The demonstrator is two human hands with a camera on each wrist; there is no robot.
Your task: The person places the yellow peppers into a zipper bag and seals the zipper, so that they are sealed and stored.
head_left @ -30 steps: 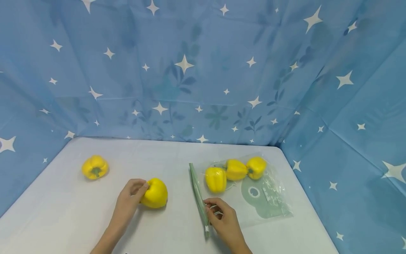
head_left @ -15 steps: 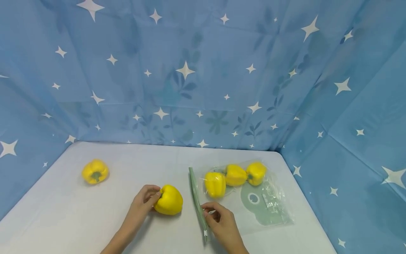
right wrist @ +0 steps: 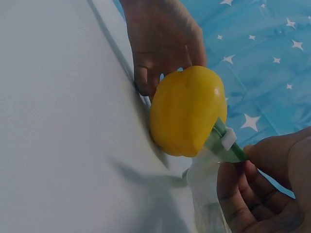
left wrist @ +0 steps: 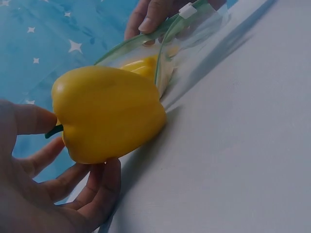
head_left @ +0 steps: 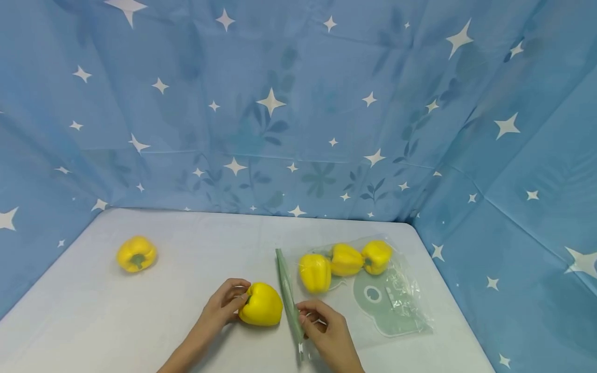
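My left hand (head_left: 221, 311) holds a yellow bell pepper (head_left: 262, 305) by its stem end, just left of the bag's mouth. Its green stem shows between thumb and fingers in the left wrist view. With thumb and fingers, my right hand (head_left: 330, 331) pinches the green edge of a clear zip bag (head_left: 373, 331), lifting that side so the mouth gapes. A white slider (right wrist: 229, 139) sits on the green strip near the right hand. Inside the bag lie a yellow pepper (head_left: 315, 273), a middle pepper (head_left: 346, 260) and a far pepper (head_left: 377, 257).
Another yellow pepper (head_left: 137, 254) lies alone at the left of the white table (head_left: 210, 243). A blue star-patterned curtain (head_left: 298, 103) stands along the back and sides. The bag carries a green printed figure (head_left: 387, 305).
My left hand has carried the pepper right and somewhat nearer me, up to the bag's opening. My right hand keeps its grip on the bag's edge, almost in place.
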